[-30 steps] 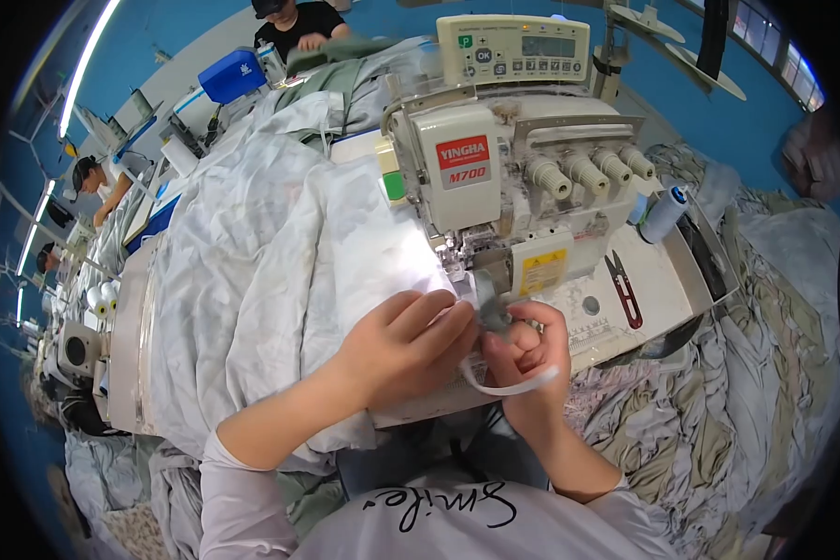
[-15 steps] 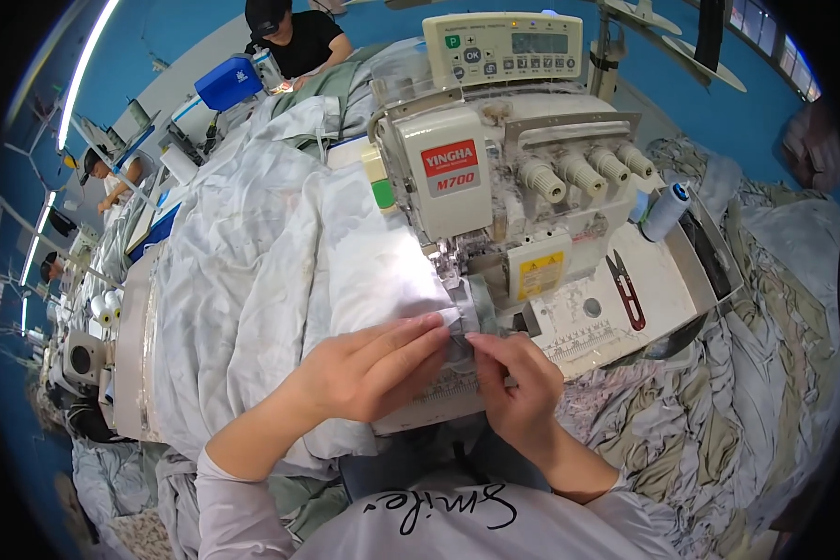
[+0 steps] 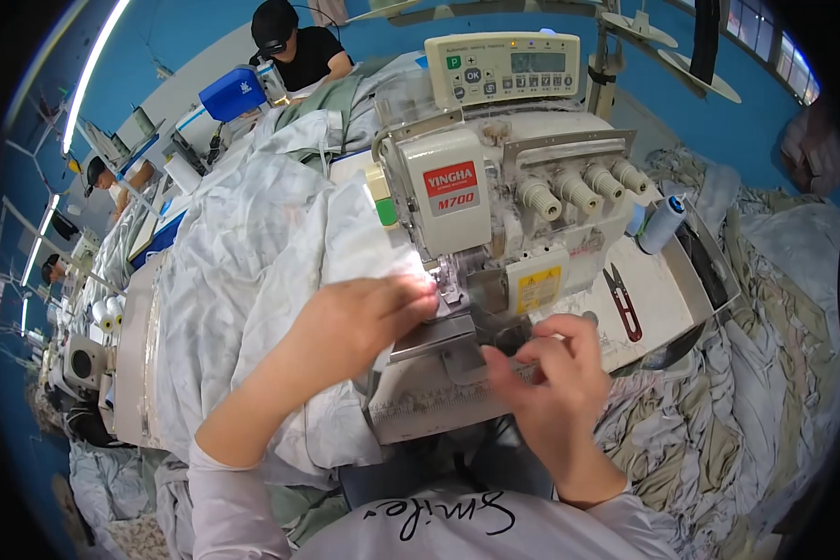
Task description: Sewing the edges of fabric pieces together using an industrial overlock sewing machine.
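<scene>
My left hand is beside the needle area of a cream overlock sewing machine. Its fingers are pressed together at the edge of a white cloth, which is brightly lit by the machine's lamp; the thumb is hidden. To the right, my right hand is just in front of the machine's bed, thumb and bent fingers apart, and nothing shows between them. Between the two hands the metal bed plate is bare. The white cloth spreads left in wrinkled folds over the table.
Red-handled thread snips lie on the machine's right side, near a pale blue thread spool. A control panel tops the machine. Heaped grey-green cloth fills the right. Another person works beyond a blue machine.
My left hand has moved forward to the needle area. My right hand has drawn right, its fingers opening. The grey strip of cloth between them is gone from the bed plate.
</scene>
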### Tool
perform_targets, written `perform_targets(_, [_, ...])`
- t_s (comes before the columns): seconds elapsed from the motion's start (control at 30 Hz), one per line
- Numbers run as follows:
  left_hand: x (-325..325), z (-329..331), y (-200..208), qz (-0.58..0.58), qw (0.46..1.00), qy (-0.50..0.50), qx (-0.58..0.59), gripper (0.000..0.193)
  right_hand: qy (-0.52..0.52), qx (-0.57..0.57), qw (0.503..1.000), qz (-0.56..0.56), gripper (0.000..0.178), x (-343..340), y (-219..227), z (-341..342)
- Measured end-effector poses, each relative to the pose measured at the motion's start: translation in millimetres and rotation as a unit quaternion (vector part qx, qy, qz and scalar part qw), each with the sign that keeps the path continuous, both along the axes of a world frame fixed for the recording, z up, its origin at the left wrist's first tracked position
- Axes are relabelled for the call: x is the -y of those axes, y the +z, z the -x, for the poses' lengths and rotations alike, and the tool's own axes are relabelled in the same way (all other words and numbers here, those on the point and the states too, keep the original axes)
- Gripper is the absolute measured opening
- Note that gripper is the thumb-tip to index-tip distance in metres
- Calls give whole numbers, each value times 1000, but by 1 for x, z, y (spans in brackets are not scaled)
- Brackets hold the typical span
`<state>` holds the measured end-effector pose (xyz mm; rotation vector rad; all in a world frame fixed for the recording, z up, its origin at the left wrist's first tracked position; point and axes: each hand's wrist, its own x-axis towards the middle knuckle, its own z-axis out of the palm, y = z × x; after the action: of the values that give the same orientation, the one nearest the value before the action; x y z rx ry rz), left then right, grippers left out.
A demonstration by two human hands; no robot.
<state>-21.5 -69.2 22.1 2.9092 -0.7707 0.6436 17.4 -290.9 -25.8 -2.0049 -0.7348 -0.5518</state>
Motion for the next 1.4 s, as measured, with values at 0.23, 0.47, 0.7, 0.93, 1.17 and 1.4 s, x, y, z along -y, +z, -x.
perform_targets(0.23, [-31, -36, 1, -18, 995, 97, -9, 16, -34, 235, 971, -10, 53, -9, 35, -21])
perform_targets(0.47, [-48, -48, -7, 27, 986, 144, 80, 9, 10, 337, 941, -5, 79, -99, 64, -48])
perform_targets(0.7, [-56, -46, -17, 13, 973, 184, 141, 11, -60, 325, 944, -11, 84, -116, 67, -56])
perform_targets(0.93, [-142, 22, -33, -41, 937, 313, 149, 13, -7, 328, 944, -28, 60, -63, 58, -13])
perform_targets(1.17, [-243, 272, -54, 141, 615, 774, -54, 30, 166, 292, 940, 53, 25, -13, -30, 61])
perform_targets(1.4, [-79, 213, -92, 106, 785, 610, -24, 42, 337, 145, 929, 34, 14, -80, -61, 111])
